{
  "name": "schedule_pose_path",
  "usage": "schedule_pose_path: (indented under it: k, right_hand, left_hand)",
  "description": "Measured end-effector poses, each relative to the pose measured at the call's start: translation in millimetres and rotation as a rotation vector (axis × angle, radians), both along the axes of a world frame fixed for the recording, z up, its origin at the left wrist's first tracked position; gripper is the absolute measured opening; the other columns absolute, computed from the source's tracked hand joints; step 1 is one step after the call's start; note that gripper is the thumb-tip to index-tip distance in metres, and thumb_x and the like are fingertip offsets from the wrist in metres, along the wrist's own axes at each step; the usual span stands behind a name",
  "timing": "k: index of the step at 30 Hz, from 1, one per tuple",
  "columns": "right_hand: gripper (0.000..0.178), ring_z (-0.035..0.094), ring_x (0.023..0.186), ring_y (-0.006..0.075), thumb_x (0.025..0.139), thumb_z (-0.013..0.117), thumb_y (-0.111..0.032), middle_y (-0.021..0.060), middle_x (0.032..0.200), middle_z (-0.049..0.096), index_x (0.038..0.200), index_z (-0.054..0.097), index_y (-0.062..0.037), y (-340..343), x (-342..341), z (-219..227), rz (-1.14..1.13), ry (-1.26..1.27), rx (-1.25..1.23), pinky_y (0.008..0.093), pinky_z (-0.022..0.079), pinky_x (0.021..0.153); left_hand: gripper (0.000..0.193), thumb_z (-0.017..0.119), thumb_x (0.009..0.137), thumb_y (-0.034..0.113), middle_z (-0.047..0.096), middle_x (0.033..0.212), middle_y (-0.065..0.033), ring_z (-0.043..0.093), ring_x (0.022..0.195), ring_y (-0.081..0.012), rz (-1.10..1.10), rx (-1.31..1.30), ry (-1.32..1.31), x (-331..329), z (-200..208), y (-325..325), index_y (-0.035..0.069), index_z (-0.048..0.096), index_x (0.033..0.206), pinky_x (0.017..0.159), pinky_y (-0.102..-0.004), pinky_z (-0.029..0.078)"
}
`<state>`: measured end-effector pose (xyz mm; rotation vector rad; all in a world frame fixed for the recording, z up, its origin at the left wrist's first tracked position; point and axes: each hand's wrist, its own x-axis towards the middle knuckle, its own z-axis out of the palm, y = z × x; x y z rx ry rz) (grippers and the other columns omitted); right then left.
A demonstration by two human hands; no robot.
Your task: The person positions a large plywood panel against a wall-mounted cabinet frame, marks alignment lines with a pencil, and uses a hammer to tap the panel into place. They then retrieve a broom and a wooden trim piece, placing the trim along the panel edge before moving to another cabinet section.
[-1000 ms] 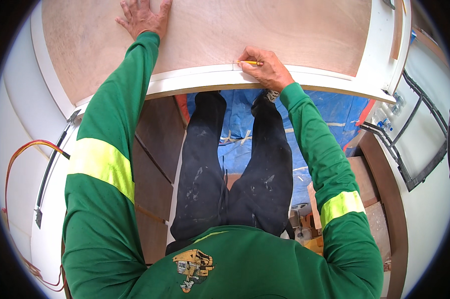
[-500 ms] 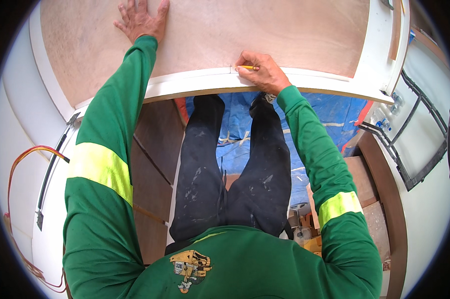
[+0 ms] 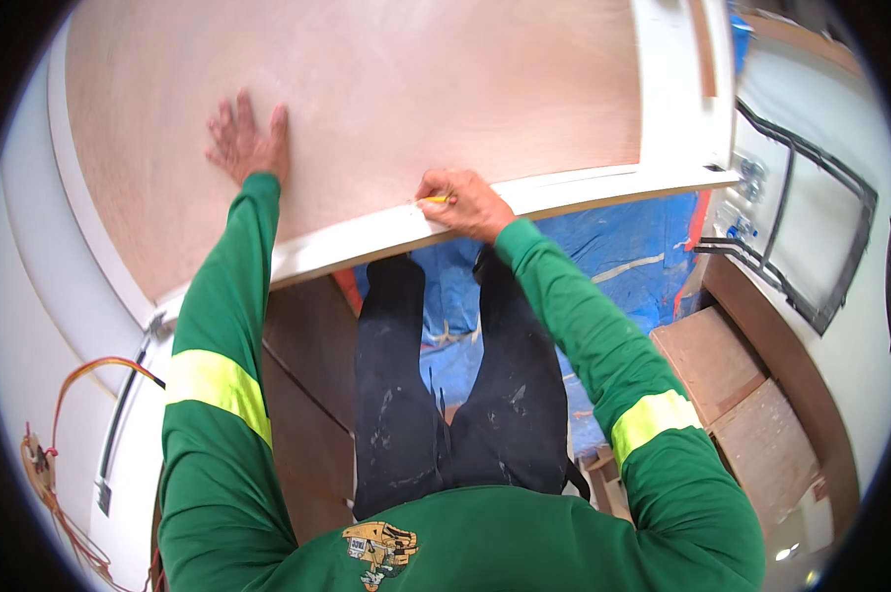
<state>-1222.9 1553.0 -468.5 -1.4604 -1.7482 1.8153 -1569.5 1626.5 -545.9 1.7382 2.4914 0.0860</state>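
Observation:
A wide pale-brown wooden panel [image 3: 396, 89] with a white border strip [image 3: 352, 237] lies before me. My left hand [image 3: 248, 146] rests flat on the panel's left part, fingers spread. At the near edge, my right hand [image 3: 470, 202] pinches a yellow pencil [image 3: 438, 200], its side resting on the white strip. The pencil's tip end points left toward the strip; most of its length is hidden in my fingers.
Below the panel, blue plastic sheeting [image 3: 623, 257] covers the floor around my legs. A black metal frame [image 3: 855, 261] is on the right. Brown boards [image 3: 712, 355] lie under it. At left are a gas strut [image 3: 120, 424] and red wires [image 3: 66, 395].
My view has turned, so the panel sits lower and tilted in it. My right hand with the pencil appears farther left along the strip. The left hand stays spread on the panel.

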Motion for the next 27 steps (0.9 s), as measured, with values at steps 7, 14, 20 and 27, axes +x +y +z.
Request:
schedule_pose_path:
  k: [7, 14, 20, 27]
  right_hand:
    - [0.017, 0.061, 0.08, 0.0126, 0.093, 0.068, -0.016, 0.0074, 0.086, 0.067, 0.099, 0.065, -0.0002, -77, 47, 126, -0.514, 0.048, -0.073, 0.029, 0.05, 0.074]
    - [0.012, 0.064, 0.08, 0.0113, 0.092, 0.068, -0.012, 0.0045, 0.088, 0.069, 0.101, 0.067, -0.0029, -265, 163, 153, -0.889, -0.119, -0.234, 0.0291, 0.053, 0.073]
    - [0.01, 0.069, 0.071, 0.0113, 0.093, 0.064, -0.022, 0.0011, 0.086, 0.073, 0.098, 0.066, -0.0136, -362, 274, 170, -1.135, -0.308, -0.523, 0.029, 0.05, 0.056]
    - [0.013, 0.067, 0.067, 0.0106, 0.09, 0.065, -0.026, 0.0002, 0.085, 0.072, 0.098, 0.065, -0.0164, -313, 342, 204, -0.924, -0.329, -0.659, 0.0314, 0.048, 0.055]
  left_hand:
    - [0.085, 0.051, 0.093, 0.069, 0.022, 0.167, -0.0124, 0.014, 0.155, -0.0357, -0.107, -0.225, -0.191, -56, -10, -5, 0.021, 0.03, 0.16, 0.124, -0.0553, 0.015]
    - [0.045, 0.056, 0.103, 0.036, 0.074, 0.117, -0.0131, 0.069, 0.101, -0.0213, 0.14, -0.402, -0.938, -15, 55, -114, 0.01, 0.063, 0.138, 0.094, -0.036, 0.051]
    - [0.039, 0.047, 0.085, -0.011, 0.074, 0.115, -0.0192, 0.065, 0.12, -0.0296, -0.128, -0.511, -1.137, 53, 189, -278, 0.006, 0.081, 0.091, 0.102, -0.0371, 0.05]
    - [0.023, 0.057, 0.086, -0.003, 0.077, 0.105, -0.0088, 0.068, 0.099, -0.0163, 0.442, -0.976, -1.326, 42, 243, -443, 0.004, 0.079, 0.089, 0.084, -0.0301, 0.053]
